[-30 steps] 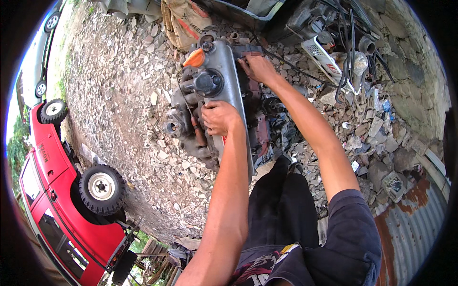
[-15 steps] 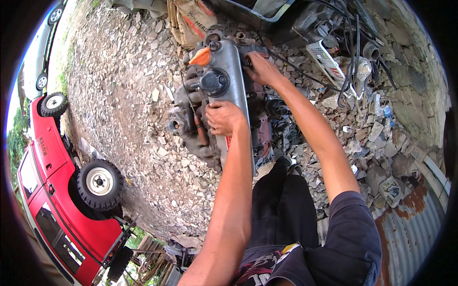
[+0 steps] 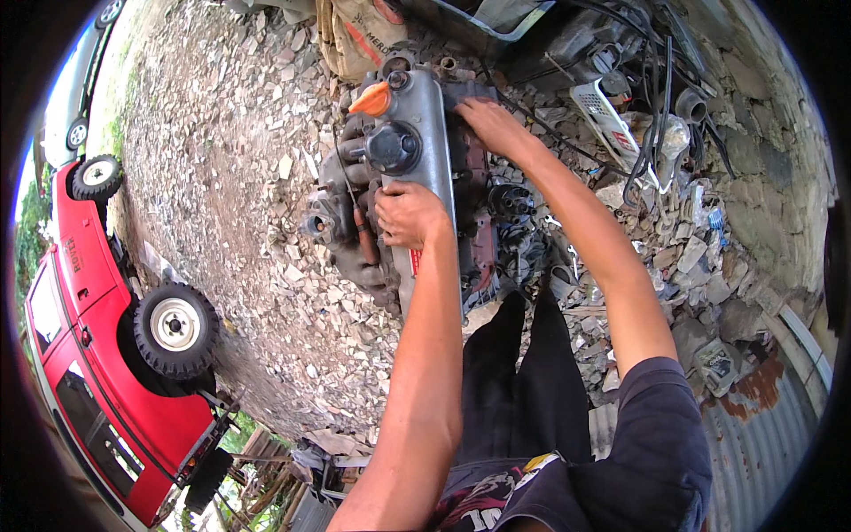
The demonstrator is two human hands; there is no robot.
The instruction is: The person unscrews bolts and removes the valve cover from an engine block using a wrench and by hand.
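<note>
A car engine [image 3: 359,177] stands on the gravel in front of me, topped by a long grey metal valve cover [image 3: 428,133]. My left hand [image 3: 411,215] lies on the cover with curled fingers gripping its left edge. Close by that hand is a slim brown-orange handle [image 3: 364,235], perhaps a screwdriver's, against the engine's left side. Across the cover, my right hand [image 3: 487,122] holds the engine's far right side; its fingertips are partly hidden. A round black cap [image 3: 393,148] and an orange cap-like piece [image 3: 370,100] sit on the cover's far half.
Loose stones cover the ground. A red off-road vehicle [image 3: 115,381] stands at the left. Back right are a white plastic basket [image 3: 607,120], black hoses [image 3: 660,97] and metal parts beside a stone wall [image 3: 771,151]. A sack [image 3: 355,40] lies beyond the engine; rusty corrugated sheeting [image 3: 753,443] is near right.
Both hands keep their places on the engine. The engine and hands appear slightly further left, and my legs show a little more apart.
</note>
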